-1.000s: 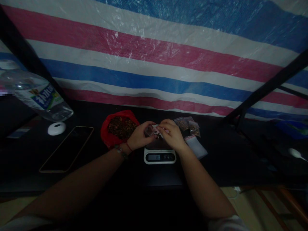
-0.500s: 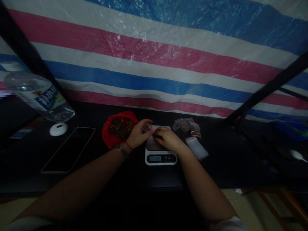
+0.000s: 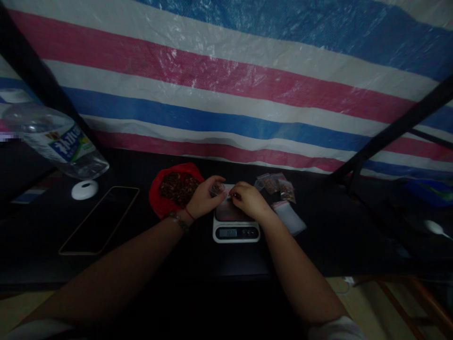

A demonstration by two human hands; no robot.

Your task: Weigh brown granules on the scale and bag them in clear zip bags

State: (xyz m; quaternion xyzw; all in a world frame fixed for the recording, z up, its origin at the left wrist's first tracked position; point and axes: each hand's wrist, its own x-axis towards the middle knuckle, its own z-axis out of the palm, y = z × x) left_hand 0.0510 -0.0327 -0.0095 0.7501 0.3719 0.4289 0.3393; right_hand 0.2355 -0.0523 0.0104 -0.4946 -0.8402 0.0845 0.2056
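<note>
A small digital scale (image 3: 236,231) sits on the dark table in front of me. Over its back left corner my left hand (image 3: 204,198) pinches a small clear bag (image 3: 216,189). Beside it my right hand (image 3: 248,201) hovers low over the scale's platform, fingertips pinched near the bag's mouth; what they hold is too small to tell. Just left of my left hand lies a red plastic bag (image 3: 159,198) open on a heap of dark dried bits (image 3: 179,186).
Several small filled zip bags (image 3: 278,184) and a flat empty one (image 3: 288,219) lie right of the scale. A phone (image 3: 101,219), a white cap (image 3: 84,190) and a tilted clear water bottle (image 3: 56,141) are at the left. A striped tarp hangs behind.
A second ago both hands held the small bag up above the scale. My right hand dropped onto the platform, then rose slightly toward the bag, which stays in my left hand.
</note>
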